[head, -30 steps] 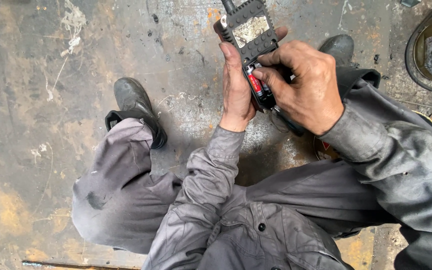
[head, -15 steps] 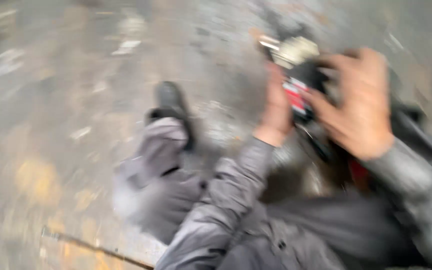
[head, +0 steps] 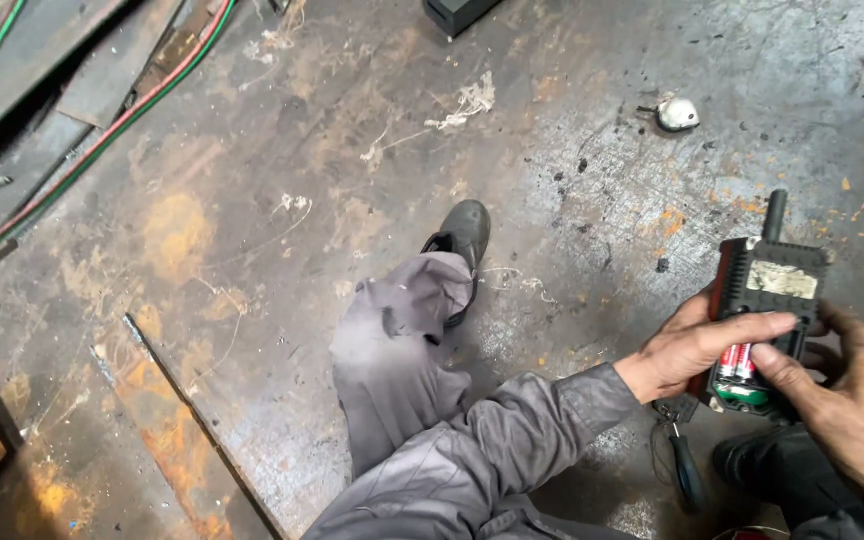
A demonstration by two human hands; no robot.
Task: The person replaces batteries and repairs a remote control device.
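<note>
Head view looks down on a stained metal floor (head: 252, 200) with rust patches. Green and red hoses (head: 82, 160) run across the upper left, a small white rounded object (head: 678, 114) lies at upper right, and a black-handled tool (head: 687, 470) rests on the floor just below the hands. A black shoe (head: 464, 235) and grey trouser leg (head: 397, 350) stretch out at centre.

At the right edge, the left hand (head: 697, 350) wraps around a black handheld remote (head: 767, 300) with a stubby antenna, its open back showing red batteries (head: 737, 362). The right hand (head: 852, 410) reaches in from below, fingertip pressing at the batteries, not clenched around anything.
</note>
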